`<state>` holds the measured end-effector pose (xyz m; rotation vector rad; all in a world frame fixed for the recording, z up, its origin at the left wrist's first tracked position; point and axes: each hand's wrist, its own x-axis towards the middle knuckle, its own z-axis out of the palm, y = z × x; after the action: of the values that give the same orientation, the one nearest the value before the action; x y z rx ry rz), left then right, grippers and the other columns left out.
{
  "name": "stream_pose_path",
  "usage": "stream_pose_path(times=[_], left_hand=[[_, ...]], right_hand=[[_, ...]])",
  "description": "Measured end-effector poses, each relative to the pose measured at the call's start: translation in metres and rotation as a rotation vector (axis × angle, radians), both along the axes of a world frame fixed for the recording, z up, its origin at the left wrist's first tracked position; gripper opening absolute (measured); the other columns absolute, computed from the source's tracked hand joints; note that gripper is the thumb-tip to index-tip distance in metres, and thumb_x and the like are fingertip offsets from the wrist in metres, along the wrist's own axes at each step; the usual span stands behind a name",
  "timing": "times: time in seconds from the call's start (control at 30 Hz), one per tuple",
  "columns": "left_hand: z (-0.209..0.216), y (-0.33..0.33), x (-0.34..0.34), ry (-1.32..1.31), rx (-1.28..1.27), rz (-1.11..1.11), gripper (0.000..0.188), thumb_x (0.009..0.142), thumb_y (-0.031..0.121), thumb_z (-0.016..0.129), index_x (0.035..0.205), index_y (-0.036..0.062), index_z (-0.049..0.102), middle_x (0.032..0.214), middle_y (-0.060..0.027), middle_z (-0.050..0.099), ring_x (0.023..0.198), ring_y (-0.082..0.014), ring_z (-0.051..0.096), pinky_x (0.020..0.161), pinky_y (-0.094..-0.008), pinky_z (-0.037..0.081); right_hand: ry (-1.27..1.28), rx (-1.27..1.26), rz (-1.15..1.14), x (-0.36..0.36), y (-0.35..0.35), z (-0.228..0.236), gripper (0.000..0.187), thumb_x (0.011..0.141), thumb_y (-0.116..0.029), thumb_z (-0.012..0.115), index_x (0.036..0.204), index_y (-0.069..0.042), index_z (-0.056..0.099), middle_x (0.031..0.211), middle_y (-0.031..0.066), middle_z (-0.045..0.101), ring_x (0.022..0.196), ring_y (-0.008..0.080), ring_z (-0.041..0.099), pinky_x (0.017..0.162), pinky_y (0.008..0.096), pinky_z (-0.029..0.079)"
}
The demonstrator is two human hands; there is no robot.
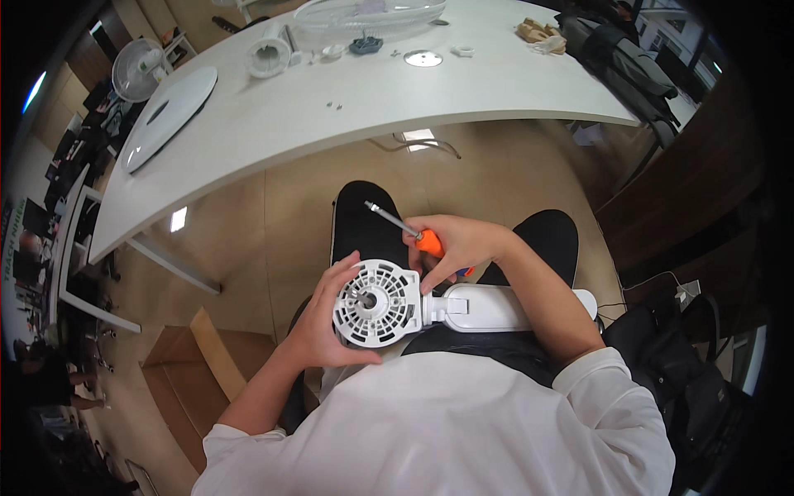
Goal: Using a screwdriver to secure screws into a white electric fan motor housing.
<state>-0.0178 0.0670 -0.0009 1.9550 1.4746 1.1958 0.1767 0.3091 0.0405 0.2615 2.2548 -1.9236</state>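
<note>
A white fan motor housing (376, 302) with a round vented face and a metal shaft lies across my lap, joined to a white stand neck (488, 307) running right. My left hand (327, 318) cups the round housing from the left and below. My right hand (463, 246) grips an orange-handled screwdriver (407, 228), its metal shaft pointing up and to the left, away from the housing. That hand hovers just above the joint between housing and neck.
A long white table (347, 116) curves across the top with a round fan base (169, 116), a fan grille (368, 12), a white cylinder part (269, 56), a small disc (423, 58) and screws (333, 105). A cardboard box (194, 372) stands on the floor left; a black bag (695, 372) right.
</note>
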Motion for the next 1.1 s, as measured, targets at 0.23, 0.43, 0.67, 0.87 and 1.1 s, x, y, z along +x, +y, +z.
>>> stream_pose_path(times=[0.23,0.43,0.67,0.87,1.1], left_hand=[[-0.012,-0.004,0.009,-0.07,0.003,0.084,0.128,0.053,0.029,0.101,0.153,0.0006,0.027,0.155,-0.0247,0.036,0.139,-0.0357,0.046,0.115,-0.0453,0.037],[-0.017,-0.005,0.009,-0.161,0.022,0.081,0.125,0.055,0.029,0.1,0.154,0.0036,0.027,0.153,-0.0244,0.039,0.141,-0.0402,0.042,0.116,-0.0487,0.035],[-0.011,0.001,0.003,-0.066,0.03,0.049,0.124,0.052,0.036,0.1,0.151,-0.0006,0.036,0.152,-0.0251,0.039,0.14,-0.0406,0.043,0.115,-0.0464,0.036],[-0.01,0.004,-0.001,-0.04,0.078,0.027,0.111,0.054,0.032,0.098,0.147,0.0,0.047,0.15,-0.0247,0.041,0.136,-0.0405,0.047,0.11,-0.0467,0.041],[-0.001,-0.001,0.003,0.022,0.001,0.041,0.114,0.053,0.037,0.099,0.148,0.0032,0.047,0.152,-0.0243,0.038,0.137,-0.0423,0.046,0.11,-0.048,0.042]], right_hand=[[-0.026,0.05,-0.064,0.01,-0.01,-0.005,0.067,0.064,-0.008,0.097,0.1,-0.007,0.041,0.095,0.0133,0.072,0.065,0.013,0.068,0.054,0.0274,0.051],[-0.016,0.105,-0.045,0.01,-0.012,0.0,0.063,0.063,-0.017,0.099,0.094,-0.005,0.045,0.083,0.0118,0.073,0.063,0.0121,0.067,0.053,0.0267,0.052],[-0.098,0.066,-0.048,0.009,-0.013,0.008,0.063,0.062,-0.019,0.1,0.093,-0.006,0.046,0.078,0.0113,0.071,0.062,0.0127,0.067,0.052,0.0282,0.051],[-0.001,0.172,-0.004,0.006,-0.014,0.007,0.063,0.061,-0.026,0.101,0.089,-0.005,0.048,0.073,0.0104,0.069,0.062,0.0119,0.066,0.053,0.0282,0.05],[0.063,0.308,-0.009,0.006,-0.016,0.004,0.063,0.061,-0.034,0.1,0.086,-0.005,0.05,0.069,0.0072,0.066,0.062,0.0126,0.064,0.057,0.0295,0.049]])
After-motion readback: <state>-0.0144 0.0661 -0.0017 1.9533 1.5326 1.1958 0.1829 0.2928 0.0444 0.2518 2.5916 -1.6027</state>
